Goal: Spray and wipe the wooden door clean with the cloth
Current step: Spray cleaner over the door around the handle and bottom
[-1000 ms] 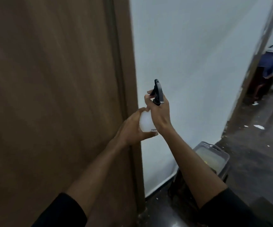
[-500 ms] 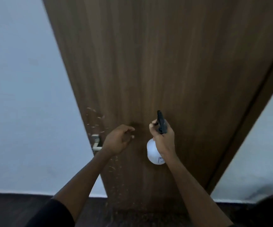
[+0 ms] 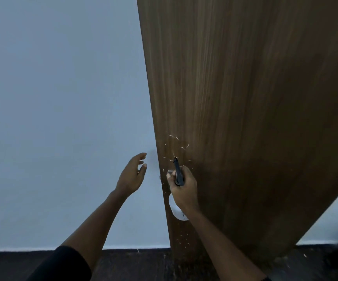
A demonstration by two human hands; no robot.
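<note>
The brown wooden door (image 3: pixel 245 102) fills the right half of the view, with pale specks and shavings stuck near its left edge. My right hand (image 3: pixel 184 187) grips a spray bottle (image 3: pixel 177 209) with a white body and a black trigger head, its nozzle pointing up at the speckled patch. My left hand (image 3: pixel 132 174) hovers in front of the white wall, left of the door's edge, fingers apart and holding nothing. No cloth is in view. The door handle is mostly hidden behind my right hand.
A plain white wall (image 3: pixel 62 118) spans the left half. A dark floor (image 3: pixel 133 264) runs along the bottom, with a few pale specks on it near the door's foot.
The view has swung left, so the door now sits to the right. My left hand has come off the door and moved left in front of the wall. My right hand still holds the bottle.
</note>
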